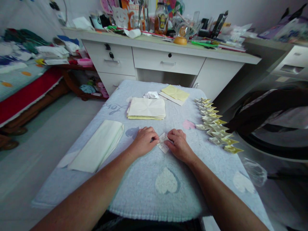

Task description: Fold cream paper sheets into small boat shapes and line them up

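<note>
Between my two hands is a small folded piece of white paper (163, 146), resting low over the cloth with one corner toward me. The fingers of my left hand (146, 141) are closed on its left edge. My right hand (180, 144) pinches the right edge, thumb and fingers together. Just beyond lies a stack of creased white and yellow sheets (146, 108). To the left is a long folded bundle of pale paper (98, 146). Rows of small folded paper boats (215, 125), white and yellow, line the right side of the table.
A blue patterned cloth (144, 192) covers the table. At its far side are a crumpled white paper (151, 95) and creased yellow sheets (175, 92). Behind stands a cluttered white desk (168, 53). A washing machine (271, 128) is at right, a bed (26, 86) at left.
</note>
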Demonstrator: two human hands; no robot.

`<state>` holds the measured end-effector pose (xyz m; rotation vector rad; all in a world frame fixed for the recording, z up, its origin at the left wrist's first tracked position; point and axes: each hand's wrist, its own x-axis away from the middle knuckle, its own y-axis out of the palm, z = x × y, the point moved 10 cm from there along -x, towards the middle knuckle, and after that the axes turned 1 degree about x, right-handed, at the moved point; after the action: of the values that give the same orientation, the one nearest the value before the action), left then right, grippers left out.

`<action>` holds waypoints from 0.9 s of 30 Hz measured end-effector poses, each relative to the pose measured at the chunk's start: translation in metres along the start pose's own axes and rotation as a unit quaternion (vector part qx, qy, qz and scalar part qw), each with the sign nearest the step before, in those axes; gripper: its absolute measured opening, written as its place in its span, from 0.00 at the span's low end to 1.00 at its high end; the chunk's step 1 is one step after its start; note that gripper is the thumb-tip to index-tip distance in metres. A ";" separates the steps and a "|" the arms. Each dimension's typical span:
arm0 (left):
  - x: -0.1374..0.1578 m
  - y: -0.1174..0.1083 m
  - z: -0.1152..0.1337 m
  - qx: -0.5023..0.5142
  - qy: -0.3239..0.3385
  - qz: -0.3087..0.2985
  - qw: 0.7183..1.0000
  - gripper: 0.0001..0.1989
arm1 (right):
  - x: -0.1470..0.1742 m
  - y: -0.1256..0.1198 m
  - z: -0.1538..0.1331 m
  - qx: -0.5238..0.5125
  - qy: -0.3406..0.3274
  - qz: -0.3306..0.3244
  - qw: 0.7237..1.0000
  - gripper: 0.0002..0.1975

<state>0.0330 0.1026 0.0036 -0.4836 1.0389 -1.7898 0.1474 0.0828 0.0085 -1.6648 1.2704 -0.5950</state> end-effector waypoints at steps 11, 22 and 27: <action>0.000 -0.002 -0.005 -0.024 -0.020 0.021 0.999 0.06 | 0.001 -0.004 0.018 -0.006 0.076 0.044 0.996 0.09; 0.003 -0.002 -0.005 -0.064 -0.031 0.038 0.997 0.09 | 0.003 -0.009 0.027 0.044 0.133 0.062 0.988 0.11; 0.004 -0.001 -0.004 -0.072 -0.042 0.030 0.996 0.09 | 0.003 -0.010 0.029 0.061 0.146 0.059 0.986 0.13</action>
<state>0.0278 0.1015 0.0018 -0.6059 1.1171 -1.6346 0.1769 0.0914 0.0032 -1.4255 1.4987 -0.8494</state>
